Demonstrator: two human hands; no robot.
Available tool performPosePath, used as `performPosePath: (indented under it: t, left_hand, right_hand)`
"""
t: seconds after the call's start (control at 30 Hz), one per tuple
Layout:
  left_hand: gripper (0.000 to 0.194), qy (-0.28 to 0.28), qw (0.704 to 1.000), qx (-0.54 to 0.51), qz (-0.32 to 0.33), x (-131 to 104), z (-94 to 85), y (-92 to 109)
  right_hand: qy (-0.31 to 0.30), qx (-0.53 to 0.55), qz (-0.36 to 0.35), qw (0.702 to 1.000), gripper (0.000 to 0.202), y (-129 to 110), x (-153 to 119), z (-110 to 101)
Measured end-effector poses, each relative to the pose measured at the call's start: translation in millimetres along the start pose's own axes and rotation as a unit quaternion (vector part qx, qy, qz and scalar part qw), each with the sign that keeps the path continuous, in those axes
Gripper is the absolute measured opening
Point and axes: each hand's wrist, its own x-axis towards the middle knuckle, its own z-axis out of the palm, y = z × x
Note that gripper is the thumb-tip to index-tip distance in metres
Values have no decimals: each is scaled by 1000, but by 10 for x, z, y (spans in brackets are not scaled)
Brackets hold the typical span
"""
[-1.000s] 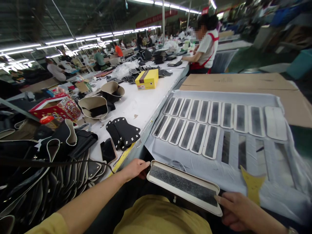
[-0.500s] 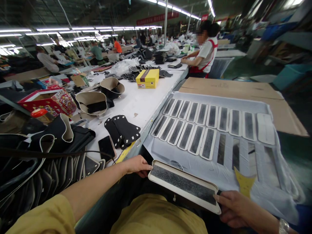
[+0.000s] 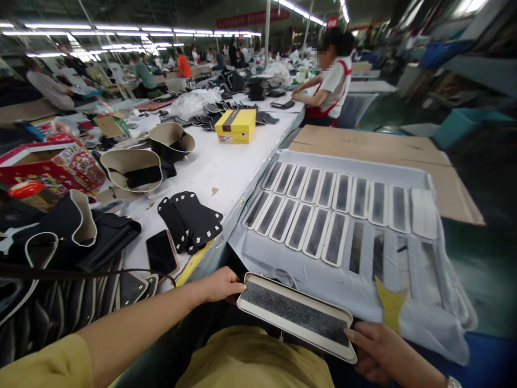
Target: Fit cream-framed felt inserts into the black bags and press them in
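Between my two hands, above my lap, is a long cream-edged panel [image 3: 294, 315] with a dark grey strip along its middle. My left hand [image 3: 224, 284] pinches its left end, thumb on top. At the right end my right hand [image 3: 374, 347] grips the rim, its thumb on the grey strip and its fingers underneath. Similar panels [image 3: 335, 240] lie in two rows on a grey-white cloth [image 3: 307, 267] just beyond. A yellow piece [image 3: 390, 304] rests on the cloth's near edge.
To the left, a white table [image 3: 218, 178] bears black pieces with white tabs [image 3: 191, 218], a phone [image 3: 161, 252], a yellow box [image 3: 236, 126] and black bags [image 3: 131, 170]. Cardboard [image 3: 363, 143] lies behind the cloth. A person in a red apron [image 3: 333, 89] works at the far table edge.
The view has turned slightly, so most of the scene sits further left. Both hands still hold the panel in nearly the same pose.
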Motion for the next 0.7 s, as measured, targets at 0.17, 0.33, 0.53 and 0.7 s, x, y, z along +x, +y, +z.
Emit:
performPosePath:
  t: [0.17,0.33,0.53,0.7]
  left_hand:
    - [46,-57,996,-50,42,7,-67,-165]
    - [59,11,985,-85,148,-5,-90,-206]
    - [33,76,980,-38,180,-131,-4,20]
    - [32,115,977,-146,106,-156,36,-9]
  right_hand:
    - [32,37,-30,998,38,-24,-200,101]
    - [76,4,-77,994,41,78,-235,159]
    - [276,-225,-242,903,57,-108,-338,134]
    - [308,-338,-373,807,39,-505,-431,324]
